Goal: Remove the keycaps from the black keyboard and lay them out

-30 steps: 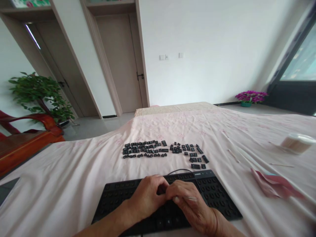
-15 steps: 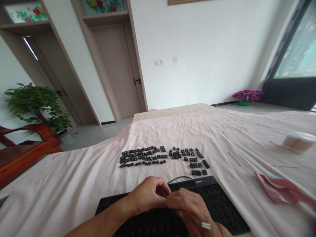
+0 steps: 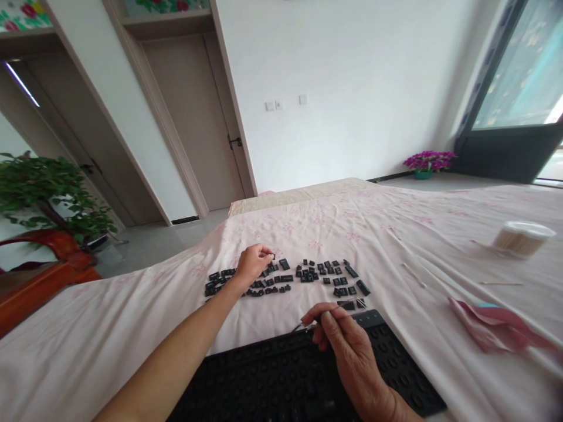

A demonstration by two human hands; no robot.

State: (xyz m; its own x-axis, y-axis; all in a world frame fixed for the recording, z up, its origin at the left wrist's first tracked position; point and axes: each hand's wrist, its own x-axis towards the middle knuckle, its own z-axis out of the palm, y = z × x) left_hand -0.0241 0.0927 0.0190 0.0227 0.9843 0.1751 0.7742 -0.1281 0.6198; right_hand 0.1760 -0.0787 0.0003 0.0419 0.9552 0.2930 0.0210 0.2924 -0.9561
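My left hand (image 3: 254, 262) reaches over the left group of loose black keycaps (image 3: 285, 279), with thumb and fingertips pinched on a small keycap (image 3: 273, 256). Lower right, my right hand (image 3: 341, 337) is closed around a slim tool with thin metal wires (image 3: 352, 303), which looks like a wire keycap puller; its grip is mostly hidden by the fingers. Below that hand lies the black keyboard (image 3: 259, 363), its keycaps off at least over the right side and upper rows. My right hand and left forearm cover parts of it.
A second cluster of keycaps (image 3: 308, 274) lies behind the keyboard. On the pink bedsheet (image 3: 440, 234) at right are a round clear tub of cotton swabs (image 3: 521, 239), several loose swabs (image 3: 414, 275) and a pink cloth (image 3: 492, 328). A red wooden chair (image 3: 48, 264) stands at left.
My hands were together over the keyboard and have parted. The left has gone forward to the keycap rows; the right has turned, showing the wire tool. The view has shifted slightly right.
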